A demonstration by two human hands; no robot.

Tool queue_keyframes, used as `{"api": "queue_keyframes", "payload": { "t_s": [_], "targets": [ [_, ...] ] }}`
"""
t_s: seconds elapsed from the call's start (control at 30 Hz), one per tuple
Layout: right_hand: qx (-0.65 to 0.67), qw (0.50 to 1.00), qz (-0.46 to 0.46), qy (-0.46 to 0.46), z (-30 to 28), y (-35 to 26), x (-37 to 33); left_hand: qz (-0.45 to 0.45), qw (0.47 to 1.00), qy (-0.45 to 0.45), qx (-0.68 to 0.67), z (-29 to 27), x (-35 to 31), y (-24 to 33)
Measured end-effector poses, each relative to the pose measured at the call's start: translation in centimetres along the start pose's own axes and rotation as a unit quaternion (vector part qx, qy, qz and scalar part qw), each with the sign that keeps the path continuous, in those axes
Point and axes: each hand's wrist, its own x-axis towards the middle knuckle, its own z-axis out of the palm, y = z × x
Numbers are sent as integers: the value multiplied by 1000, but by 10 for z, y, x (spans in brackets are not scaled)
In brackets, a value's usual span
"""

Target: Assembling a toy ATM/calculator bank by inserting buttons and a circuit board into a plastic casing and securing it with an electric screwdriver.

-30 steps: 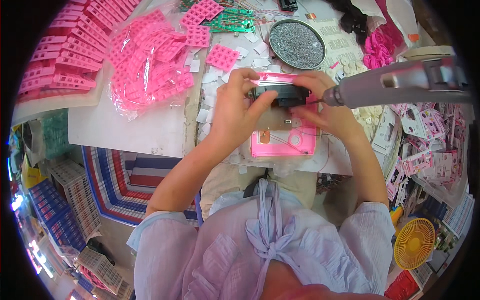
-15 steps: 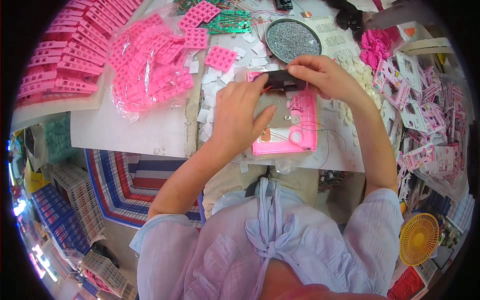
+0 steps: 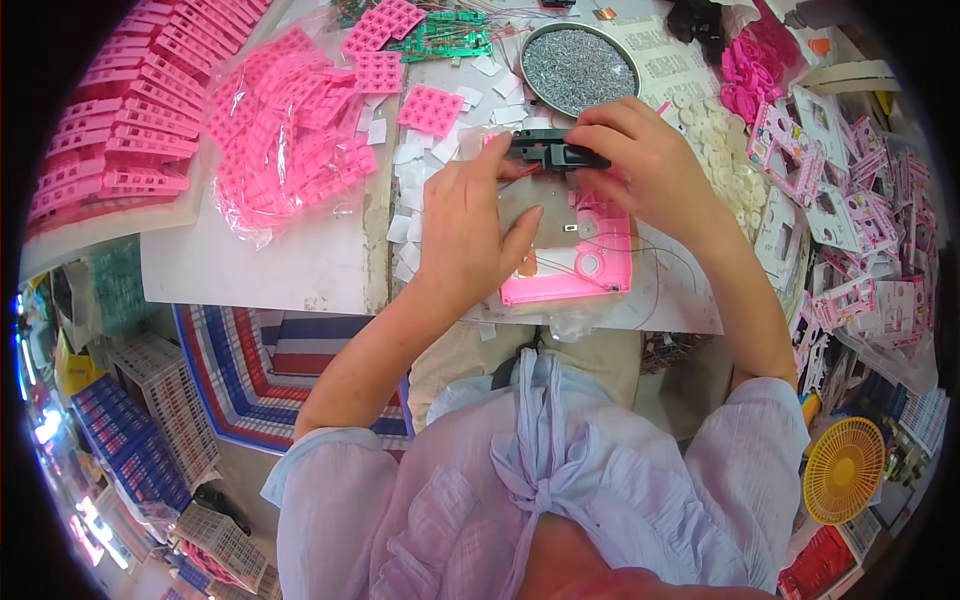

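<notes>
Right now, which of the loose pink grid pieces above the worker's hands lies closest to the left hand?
The single pink grid piece lying alone on white paper squares, just above the left hand; the others sit farther up, beside the green boards.

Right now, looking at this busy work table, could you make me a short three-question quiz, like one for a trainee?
1. True or false: both hands hold the black part above the pink case.
2. What fills the round dish beyond the hands?
A. small grey metal bits
B. water
C. yellow beads
3. On which side of the person does the clear bag of pink pieces lie?

Key
1. True: the left hand and the right hand each have a grip on one end of it.
2. A
3. The left side, on the white sheet.
</notes>
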Motion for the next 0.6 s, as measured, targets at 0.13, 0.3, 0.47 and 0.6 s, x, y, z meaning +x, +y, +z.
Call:
{"api": "queue_keyframes", "payload": {
  "t_s": [0.13,0.3,0.47,0.6],
  "targets": [
    [-21,1000,4,-1,5,1,0,-8,1000,-6,1,0,1,2],
    [-34,999,-10,36,11,2,-2,8,999,-15,28,1,3,0],
    [11,999,-17,-29,3,6,7,8,999,-20,38,1,0,0],
    [-39,999,-11,15,5,-5,5,11,999,-16,36,2,3,-2]
  ]
}}
